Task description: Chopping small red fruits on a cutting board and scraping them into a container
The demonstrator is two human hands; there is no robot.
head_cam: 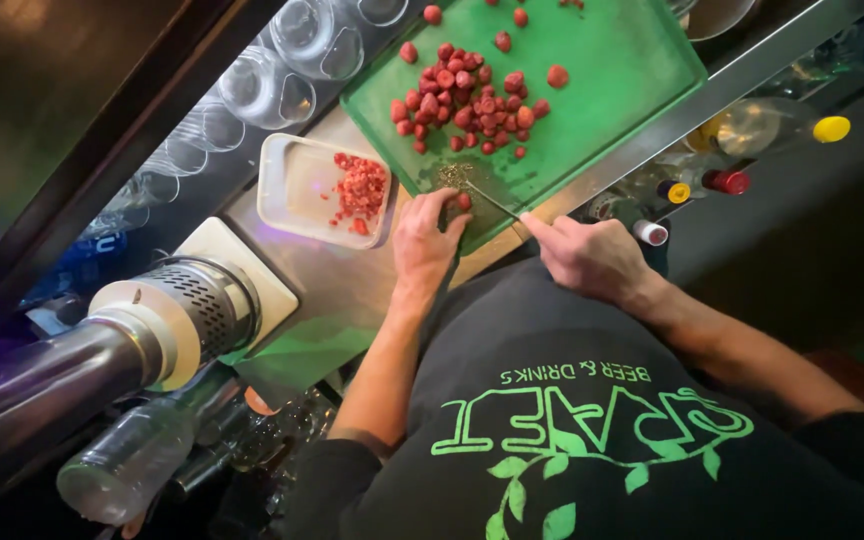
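My left hand (424, 240) pinches one red berry (464, 201) with its fingers at the near edge of the green cutting board (612, 70). My right hand (592, 258), fingers pressed together around the handle, holds one knife (492, 202), its blade touching that berry. One berry pile (467, 105) occupies the board's middle, leaving bare green on the right. One white tray (297, 180) of chopped pieces lies just beside the board on the tabletop (342, 280).

A bar: upturned glasses (282, 85), bottles (752, 125) below steel counter (342, 270).
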